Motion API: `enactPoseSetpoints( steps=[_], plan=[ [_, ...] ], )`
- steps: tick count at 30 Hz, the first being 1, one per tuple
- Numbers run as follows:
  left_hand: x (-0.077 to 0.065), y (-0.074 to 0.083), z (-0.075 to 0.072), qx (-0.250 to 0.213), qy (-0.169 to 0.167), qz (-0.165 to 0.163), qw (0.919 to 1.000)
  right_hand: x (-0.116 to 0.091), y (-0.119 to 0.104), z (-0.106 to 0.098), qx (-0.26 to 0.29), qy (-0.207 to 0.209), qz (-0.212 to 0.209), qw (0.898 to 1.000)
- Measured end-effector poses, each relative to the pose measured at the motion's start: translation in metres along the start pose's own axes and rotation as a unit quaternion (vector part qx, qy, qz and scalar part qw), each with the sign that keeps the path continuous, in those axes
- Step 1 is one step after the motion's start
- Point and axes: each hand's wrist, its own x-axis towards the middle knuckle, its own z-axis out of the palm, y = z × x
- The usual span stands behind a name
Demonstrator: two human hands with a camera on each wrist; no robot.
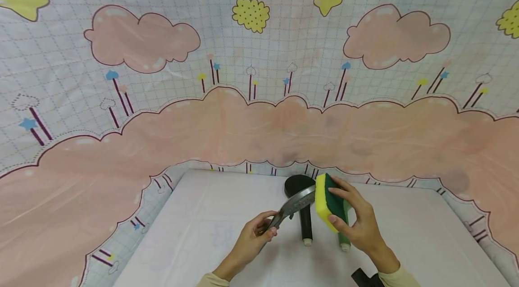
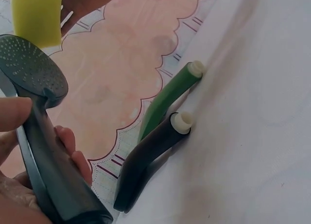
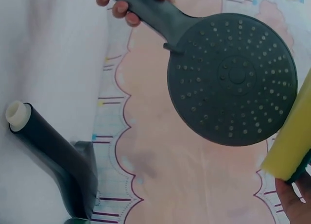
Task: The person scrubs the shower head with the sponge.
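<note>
In the head view my left hand grips the handle of a dark grey shower head, held tilted above the white table. The right wrist view shows its round face, dotted with pale nozzles. My right hand pinches a sponge, yellow on one side and dark green on the other, between thumb and fingers. The sponge's yellow side is right at the rim of the shower head, turned towards it.
A black shower head lies on the white table behind the held one. Beside it lies a green one, partly hidden by my right hand and the sponge. A black object sits by my right sleeve. Behind hangs a patterned cloth.
</note>
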Motion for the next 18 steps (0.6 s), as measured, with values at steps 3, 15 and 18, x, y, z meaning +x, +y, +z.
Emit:
enactPoseSetpoints(
  steps=[3, 15, 18],
  plan=[
    [-0.001, 0.000, -0.001, -0.007, 0.001, 0.003, 1.0000, 0.000, 0.003, -0.001, 0.026, 0.006, -0.006, 1.000],
    [-0.002, 0.004, -0.003, -0.018, -0.011, 0.012, 0.9997, -0.003, 0.013, -0.003, 0.094, 0.012, 0.038, 0.995],
    [-0.002, 0.003, -0.003, -0.015, -0.013, 0.017, 0.9996, -0.003, 0.013, -0.003, 0.085, 0.010, 0.055, 0.995]
  ],
)
